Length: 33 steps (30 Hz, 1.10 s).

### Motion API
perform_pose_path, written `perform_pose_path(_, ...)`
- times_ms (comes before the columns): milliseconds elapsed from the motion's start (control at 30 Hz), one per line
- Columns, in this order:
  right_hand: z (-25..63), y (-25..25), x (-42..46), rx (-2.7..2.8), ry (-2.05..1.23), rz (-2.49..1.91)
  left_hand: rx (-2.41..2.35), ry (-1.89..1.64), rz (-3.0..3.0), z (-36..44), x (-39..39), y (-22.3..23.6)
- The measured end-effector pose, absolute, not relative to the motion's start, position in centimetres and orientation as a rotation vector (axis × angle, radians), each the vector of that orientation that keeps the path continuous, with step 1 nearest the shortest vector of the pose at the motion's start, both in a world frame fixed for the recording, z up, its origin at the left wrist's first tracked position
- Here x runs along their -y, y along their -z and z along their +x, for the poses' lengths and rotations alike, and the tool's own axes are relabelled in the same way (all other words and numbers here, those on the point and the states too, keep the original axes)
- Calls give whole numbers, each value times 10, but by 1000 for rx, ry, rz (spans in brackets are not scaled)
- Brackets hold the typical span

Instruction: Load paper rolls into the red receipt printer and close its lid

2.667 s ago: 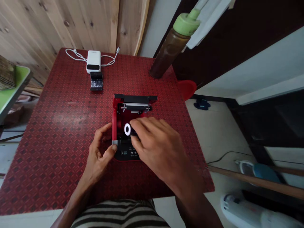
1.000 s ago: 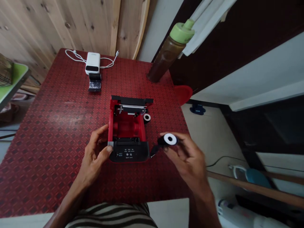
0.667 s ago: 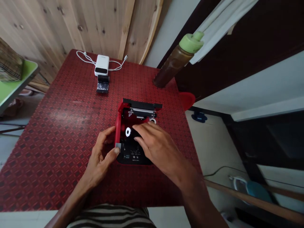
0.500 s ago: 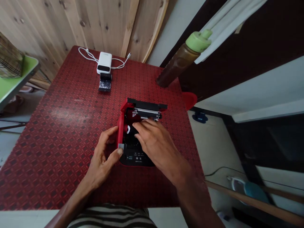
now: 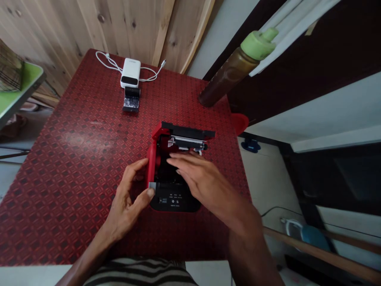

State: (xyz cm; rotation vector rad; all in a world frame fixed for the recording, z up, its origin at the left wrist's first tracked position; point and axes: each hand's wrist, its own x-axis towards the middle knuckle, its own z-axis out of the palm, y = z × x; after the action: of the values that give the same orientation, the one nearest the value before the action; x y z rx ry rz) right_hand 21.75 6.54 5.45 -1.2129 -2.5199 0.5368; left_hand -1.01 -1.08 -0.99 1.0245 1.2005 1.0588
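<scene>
A small red-and-black printer-like device [image 5: 151, 163] sits on the table with its lid [image 5: 187, 131] raised. My left hand [image 5: 131, 198] steadies its left side, the thumb on the grey front corner and the fingers along the red wall. Over the open compartment [image 5: 165, 167] is my right hand [image 5: 202, 171], its fingers close together and curved downward. A white rounded end [image 5: 199, 152] shows just beyond those fingers, seemingly of the black roll; the hand hides the rest. Printed symbols mark the black front panel [image 5: 175, 198].
A white power bank [image 5: 130, 71] with a white cable [image 5: 107, 59] lies toward the back. Touching its near end is a black film cartridge [image 5: 131, 99]. A brown bottle with a green cap [image 5: 257, 44] stands at the back right of the red patterned table [image 5: 74, 178].
The black roll's white left end, visible in the compartment before, is gone from there; a white end now shows behind my right hand. That hand has shifted slightly right. My left hand stays put.
</scene>
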Motion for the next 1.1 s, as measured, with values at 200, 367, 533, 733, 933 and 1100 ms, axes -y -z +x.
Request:
perform_pose_path(200, 227, -68, -62, 2552, -579, -1053, -1206, -1055, 1034, -11, 11, 12)
perform_pose_path(367, 217, -63, -67, 2561, -559, -949, -1190, -1061, 1020, -12, 10, 10)
perform_pose_path(533, 221, -64, -52, 2329, -494, -1070, -1267, -1112, 1046, -15, -4, -6)
perform_pose_path(733, 214, -56, -15, 2201, -212, -1134, -1243, -1260, 1424, -10, -53, -34)
perform_pose_path(933, 215, -46, 19, 2227, 120, -1199, -1236, -1302, 1381, 0, -67, -41)
perform_pose_path(1100, 215, -37, 31, 2166, 291, -1318, -1273, -1302, 1318, 0, -53, -36)
